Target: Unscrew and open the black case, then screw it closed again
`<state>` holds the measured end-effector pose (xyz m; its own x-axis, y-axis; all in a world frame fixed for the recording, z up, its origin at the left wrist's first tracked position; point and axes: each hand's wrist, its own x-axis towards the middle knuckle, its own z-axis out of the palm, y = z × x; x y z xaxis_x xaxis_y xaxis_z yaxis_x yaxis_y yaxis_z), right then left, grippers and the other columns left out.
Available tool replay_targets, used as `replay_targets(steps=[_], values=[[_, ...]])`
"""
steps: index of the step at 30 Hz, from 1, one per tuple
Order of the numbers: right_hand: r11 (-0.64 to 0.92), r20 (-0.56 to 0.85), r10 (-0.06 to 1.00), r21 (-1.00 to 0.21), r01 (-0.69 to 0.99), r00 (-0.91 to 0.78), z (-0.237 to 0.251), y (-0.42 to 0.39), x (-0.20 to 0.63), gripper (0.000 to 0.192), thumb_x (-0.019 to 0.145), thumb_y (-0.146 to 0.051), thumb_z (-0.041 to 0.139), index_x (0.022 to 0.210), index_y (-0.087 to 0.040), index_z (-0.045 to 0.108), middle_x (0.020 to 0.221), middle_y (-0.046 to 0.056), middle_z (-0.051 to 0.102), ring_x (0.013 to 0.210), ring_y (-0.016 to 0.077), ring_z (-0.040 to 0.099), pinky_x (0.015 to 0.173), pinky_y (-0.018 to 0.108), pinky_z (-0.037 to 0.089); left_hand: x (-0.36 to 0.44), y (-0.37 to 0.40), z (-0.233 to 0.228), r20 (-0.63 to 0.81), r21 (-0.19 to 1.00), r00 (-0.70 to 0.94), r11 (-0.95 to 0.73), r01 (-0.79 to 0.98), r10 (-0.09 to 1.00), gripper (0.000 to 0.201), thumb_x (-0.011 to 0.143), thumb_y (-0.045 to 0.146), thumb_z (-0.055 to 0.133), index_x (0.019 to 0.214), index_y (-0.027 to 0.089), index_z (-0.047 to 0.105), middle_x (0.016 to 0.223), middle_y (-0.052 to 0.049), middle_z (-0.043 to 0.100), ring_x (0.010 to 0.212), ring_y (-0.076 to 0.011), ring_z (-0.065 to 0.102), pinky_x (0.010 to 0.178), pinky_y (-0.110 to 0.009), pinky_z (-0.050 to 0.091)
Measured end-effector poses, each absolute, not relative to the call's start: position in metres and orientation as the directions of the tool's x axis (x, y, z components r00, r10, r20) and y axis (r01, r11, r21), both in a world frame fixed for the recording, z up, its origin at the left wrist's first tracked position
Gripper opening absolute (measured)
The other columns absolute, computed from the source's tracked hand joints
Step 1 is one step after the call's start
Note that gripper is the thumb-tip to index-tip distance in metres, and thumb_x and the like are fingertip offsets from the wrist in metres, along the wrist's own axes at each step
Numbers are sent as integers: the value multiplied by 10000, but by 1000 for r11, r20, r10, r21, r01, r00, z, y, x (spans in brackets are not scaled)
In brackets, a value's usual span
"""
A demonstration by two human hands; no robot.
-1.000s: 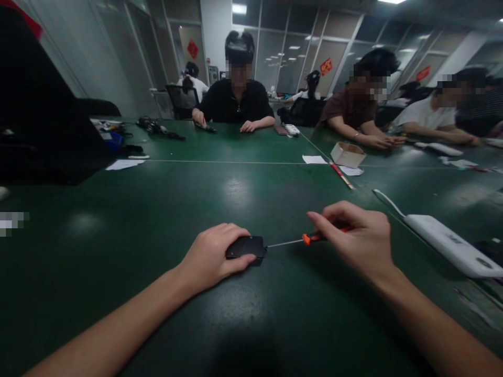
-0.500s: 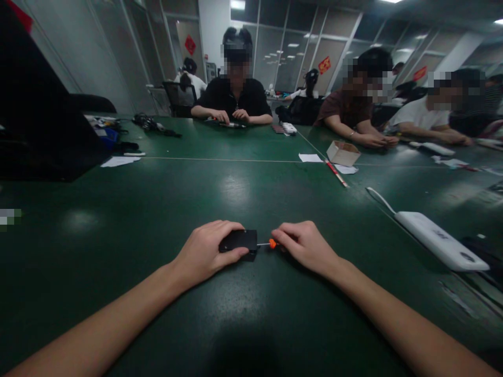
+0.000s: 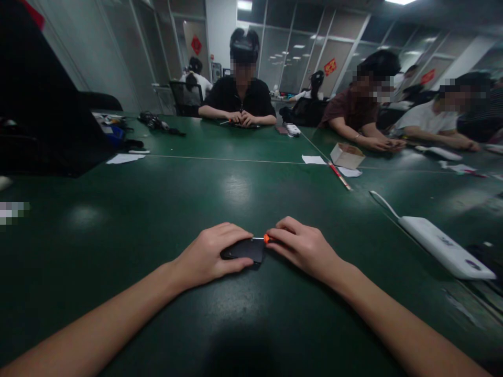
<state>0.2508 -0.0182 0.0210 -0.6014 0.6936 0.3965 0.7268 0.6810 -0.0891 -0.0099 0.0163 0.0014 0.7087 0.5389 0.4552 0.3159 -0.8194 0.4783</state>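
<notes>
While left hand lies cupped over small black device, right hand pinches orange-handled screwdriver (shaft mostly hidden) against its top edge.

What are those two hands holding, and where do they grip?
The left hand presses the small black device from its top and left end; the right hand grips the screwdriver by its orange handle.

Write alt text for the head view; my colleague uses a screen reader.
Left hand holds a black device on a green table while the right hand holds an orange screwdriver against it. People sit opposite.
</notes>
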Motion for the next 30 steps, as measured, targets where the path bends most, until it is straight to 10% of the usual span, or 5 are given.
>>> replay_targets(steps=[5, 13, 21, 30], values=[[712, 411, 651, -38, 702, -638, 18, -18, 246, 284, 1030, -305, 438, 1148, -148, 642, 969, 116, 667, 837, 198, 632, 706, 296, 520, -10, 17, 0, 470, 499, 703, -818, 288, 534, 411, 861, 379, 682, 1209, 170, 625, 1118, -97, 701, 1014, -211, 652, 892, -345, 521], [706, 321, 707, -370, 604, -630, 22, -13, 247, 254, 1026, -308, 464, 1152, -179, 644, 871, 57, 657, 784, 160, 626, 717, 260, 491, -9, 18, -1, 506, 521, 669, -811, 266, 545, 440, 823, 387, 722, 1205, 180, 658, 1082, -98, 733, 976, -218, 678, 866, -354, 543], [709, 450, 606, 69, 702, -657, 13, -11, 244, 290, 1025, -249, 432, 1194, -136, 639, 879, 103, 681, 749, 194, 647, 613, 273, 480, -6, 18, -1, 513, 545, 650, -798, 257, 560, 453, 812, 390, 735, 1211, 188, 667, 1120, -99, 736, 999, -223, 686, 891, -369, 543], [718, 305, 696, -269, 642, -650, 19, -10, 243, 272, 1017, -256, 443, 1216, -173, 608, 902, 69, 655, 783, 169, 633, 709, 261, 494, -5, 19, 0, 513, 537, 675, -812, 230, 531, 423, 810, 399, 728, 1178, 194, 684, 1081, -101, 741, 968, -227, 683, 863, -375, 542]])
